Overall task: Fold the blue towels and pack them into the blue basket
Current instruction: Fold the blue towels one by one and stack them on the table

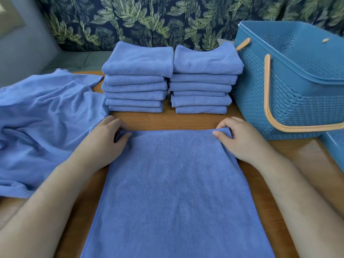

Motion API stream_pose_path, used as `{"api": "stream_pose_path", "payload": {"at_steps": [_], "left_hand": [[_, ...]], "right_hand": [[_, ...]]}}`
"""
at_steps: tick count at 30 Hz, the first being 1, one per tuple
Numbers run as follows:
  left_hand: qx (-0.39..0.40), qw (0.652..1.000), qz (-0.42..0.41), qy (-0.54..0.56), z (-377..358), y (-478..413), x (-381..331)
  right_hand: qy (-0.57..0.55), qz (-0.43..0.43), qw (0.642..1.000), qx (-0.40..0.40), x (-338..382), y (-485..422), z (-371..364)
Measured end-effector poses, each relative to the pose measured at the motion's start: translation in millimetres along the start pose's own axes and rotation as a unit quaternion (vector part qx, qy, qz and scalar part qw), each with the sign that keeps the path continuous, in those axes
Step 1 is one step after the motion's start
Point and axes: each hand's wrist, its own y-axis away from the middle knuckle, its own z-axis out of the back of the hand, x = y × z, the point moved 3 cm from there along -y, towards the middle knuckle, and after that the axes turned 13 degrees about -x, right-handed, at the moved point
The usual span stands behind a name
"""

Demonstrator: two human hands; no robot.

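On the wooden table (pixel 186 121), the flat towel (pixel 176 183) lies at the near edge, its long axis running from us toward the far edge. A heap of unfolded towels (pixel 41 118) covers the left edge. The blue basket (pixel 297 86) stands at the right edge, nearer our right hand, and the folded stacks (pixel 137 79) sit along the far edge between them. Our left hand (pixel 104 140) and right hand (pixel 240 138) each pinch one far corner of the towel between thumb and curled fingers, so we judge the fold comes toward us.
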Motion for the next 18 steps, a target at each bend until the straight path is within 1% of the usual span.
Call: {"api": "stream_pose_path", "payload": {"at_steps": [4, 6, 8, 10, 13, 15, 18], "left_hand": [[0.011, 0.999, -0.028, -0.036, -1.8, 0.8, -2.5], [0.010, 0.997, -0.032, -0.073, -3.9, 3.5, -3.5], [-0.002, 0.996, -0.024, -0.084, -3.0, 3.1, -3.9], [-0.023, 0.998, -0.010, -0.054, 0.6, 0.3, -7.5], [-0.052, 0.998, 0.024, 0.032, 6.4, -0.8, -14.4], [-0.063, 0.993, 0.063, 0.078, 9.4, -0.5, -15.6], [-0.096, 0.982, 0.117, 0.113, 13.8, -3.8, -9.7]], "right_hand": [[0.062, 0.022, 0.998, 0.022, 1.8, 2.1, -7.1], [0.070, 0.043, 0.997, 0.004, 5.5, 3.4, -7.1], [0.035, 0.040, 0.998, -0.034, 9.4, 2.8, -2.5], [-0.009, 0.020, 0.998, -0.063, 11.9, 1.5, 3.7], [-0.066, 0.020, 0.993, -0.094, 15.1, 2.4, 11.7], [-0.082, 0.018, 0.991, -0.104, 13.1, 3.0, 13.6], [-0.089, 0.020, 0.988, -0.126, 7.9, 0.7, 14.8]]}}
